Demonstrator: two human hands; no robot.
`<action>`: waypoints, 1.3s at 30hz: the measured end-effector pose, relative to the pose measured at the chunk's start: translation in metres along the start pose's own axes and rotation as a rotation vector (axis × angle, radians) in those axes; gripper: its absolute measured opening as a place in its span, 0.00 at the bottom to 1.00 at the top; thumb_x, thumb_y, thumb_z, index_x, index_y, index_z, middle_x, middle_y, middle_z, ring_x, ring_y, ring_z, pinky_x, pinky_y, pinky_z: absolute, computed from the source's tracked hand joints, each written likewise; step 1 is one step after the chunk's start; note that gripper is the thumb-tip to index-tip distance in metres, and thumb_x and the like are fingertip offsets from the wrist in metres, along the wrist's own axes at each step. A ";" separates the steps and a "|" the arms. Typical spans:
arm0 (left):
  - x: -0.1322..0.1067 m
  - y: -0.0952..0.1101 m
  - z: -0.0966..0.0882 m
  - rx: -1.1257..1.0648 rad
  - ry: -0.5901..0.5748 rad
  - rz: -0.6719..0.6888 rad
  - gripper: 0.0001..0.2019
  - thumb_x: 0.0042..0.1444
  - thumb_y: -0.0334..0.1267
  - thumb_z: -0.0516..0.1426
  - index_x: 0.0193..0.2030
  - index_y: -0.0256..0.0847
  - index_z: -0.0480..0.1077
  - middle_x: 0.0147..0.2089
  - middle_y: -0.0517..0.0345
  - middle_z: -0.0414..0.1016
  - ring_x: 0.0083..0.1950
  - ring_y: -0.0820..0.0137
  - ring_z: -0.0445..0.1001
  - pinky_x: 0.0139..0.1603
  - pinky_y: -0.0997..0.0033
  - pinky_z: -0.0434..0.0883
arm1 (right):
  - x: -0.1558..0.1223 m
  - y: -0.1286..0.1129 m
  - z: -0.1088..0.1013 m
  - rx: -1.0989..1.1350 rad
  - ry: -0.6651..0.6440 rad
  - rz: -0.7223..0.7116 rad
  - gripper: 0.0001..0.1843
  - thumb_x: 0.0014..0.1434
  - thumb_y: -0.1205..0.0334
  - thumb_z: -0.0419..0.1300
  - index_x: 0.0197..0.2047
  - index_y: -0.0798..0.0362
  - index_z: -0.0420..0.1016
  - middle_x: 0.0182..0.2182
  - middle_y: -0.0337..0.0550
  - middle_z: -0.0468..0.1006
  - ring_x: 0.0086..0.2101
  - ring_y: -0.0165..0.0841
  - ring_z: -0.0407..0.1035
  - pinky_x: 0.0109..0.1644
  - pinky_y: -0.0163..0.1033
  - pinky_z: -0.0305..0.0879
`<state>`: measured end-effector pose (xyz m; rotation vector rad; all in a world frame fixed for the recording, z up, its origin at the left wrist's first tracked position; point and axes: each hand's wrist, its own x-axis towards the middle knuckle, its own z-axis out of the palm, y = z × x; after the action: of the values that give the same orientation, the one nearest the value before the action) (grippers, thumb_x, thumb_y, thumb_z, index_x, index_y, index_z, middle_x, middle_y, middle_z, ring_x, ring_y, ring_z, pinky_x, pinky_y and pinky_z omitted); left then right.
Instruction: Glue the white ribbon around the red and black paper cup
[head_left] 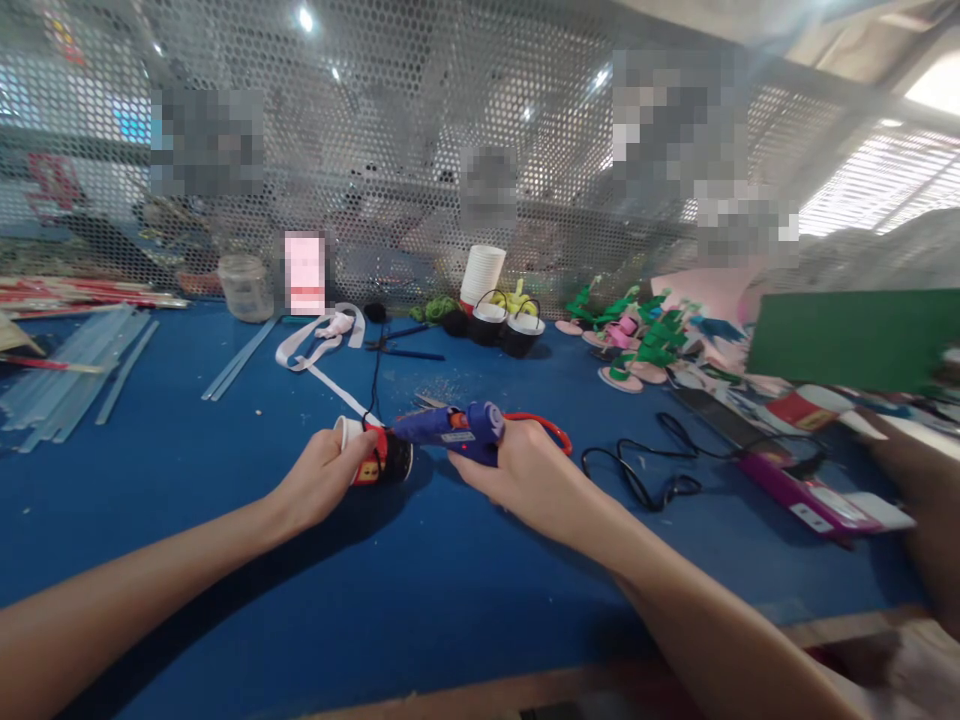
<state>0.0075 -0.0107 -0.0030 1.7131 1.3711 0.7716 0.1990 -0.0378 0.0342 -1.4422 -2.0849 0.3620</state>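
My left hand (324,478) is closed round a small paper cup (373,458) lying on its side, white inside with a red and black outside. My right hand (517,470) grips a blue glue gun (457,430) with a red trigger loop. The gun's nozzle points left and meets the cup's dark end. Both hands hover just over the blue table (225,560). A black cord (645,480) trails right from the gun.
Clear glue sticks (67,375) lie at the left. A white ribbon (319,345), scissors (401,345), stacked white cups (481,275) and small black buckets (506,325) sit behind. Green and pink paper crafts (637,335) and a pink box (810,495) fill the right. Mesh screen at back.
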 end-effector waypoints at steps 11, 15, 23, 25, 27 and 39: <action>-0.001 -0.002 0.000 0.019 -0.013 0.022 0.16 0.48 0.47 0.44 0.16 0.40 0.51 0.18 0.66 0.48 0.21 0.76 0.47 0.20 0.76 0.48 | 0.008 0.004 0.005 0.028 -0.087 0.067 0.09 0.47 0.62 0.52 0.19 0.54 0.60 0.09 0.34 0.62 0.13 0.26 0.60 0.17 0.30 0.52; -0.001 -0.001 0.000 0.051 -0.008 0.026 0.16 0.48 0.46 0.44 0.16 0.40 0.52 0.18 0.66 0.48 0.21 0.76 0.47 0.20 0.76 0.48 | 0.011 0.004 0.006 0.089 -0.112 0.133 0.09 0.47 0.61 0.52 0.20 0.54 0.59 0.09 0.34 0.63 0.11 0.25 0.59 0.15 0.29 0.54; -0.002 -0.001 -0.001 0.052 0.000 0.041 0.16 0.49 0.46 0.44 0.18 0.38 0.57 0.20 0.64 0.53 0.23 0.76 0.52 0.22 0.76 0.52 | 0.018 0.015 0.001 0.440 -0.149 0.262 0.07 0.46 0.61 0.54 0.25 0.56 0.62 0.11 0.32 0.63 0.11 0.23 0.58 0.14 0.28 0.57; -0.002 -0.002 -0.001 0.042 -0.002 0.045 0.16 0.49 0.46 0.44 0.18 0.37 0.58 0.20 0.64 0.54 0.23 0.76 0.53 0.21 0.77 0.53 | 0.024 0.023 -0.001 0.545 -0.084 0.273 0.08 0.45 0.62 0.56 0.27 0.56 0.62 0.12 0.31 0.64 0.12 0.22 0.58 0.15 0.28 0.57; -0.002 -0.003 -0.001 0.037 -0.002 0.048 0.16 0.49 0.46 0.45 0.17 0.37 0.58 0.20 0.64 0.55 0.23 0.76 0.53 0.21 0.77 0.52 | 0.032 0.032 -0.002 0.598 -0.008 0.304 0.09 0.43 0.62 0.58 0.27 0.57 0.62 0.15 0.33 0.65 0.15 0.22 0.59 0.18 0.28 0.58; -0.004 -0.002 -0.001 -0.024 -0.022 0.032 0.16 0.49 0.45 0.45 0.16 0.37 0.57 0.19 0.65 0.53 0.22 0.77 0.52 0.21 0.77 0.53 | 0.084 0.092 0.016 0.198 0.006 0.462 0.16 0.48 0.52 0.53 0.20 0.56 0.63 0.11 0.37 0.64 0.12 0.24 0.58 0.16 0.30 0.54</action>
<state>0.0049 -0.0142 -0.0040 1.7233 1.3180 0.7817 0.2389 0.0757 -0.0010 -1.7852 -1.6392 0.7199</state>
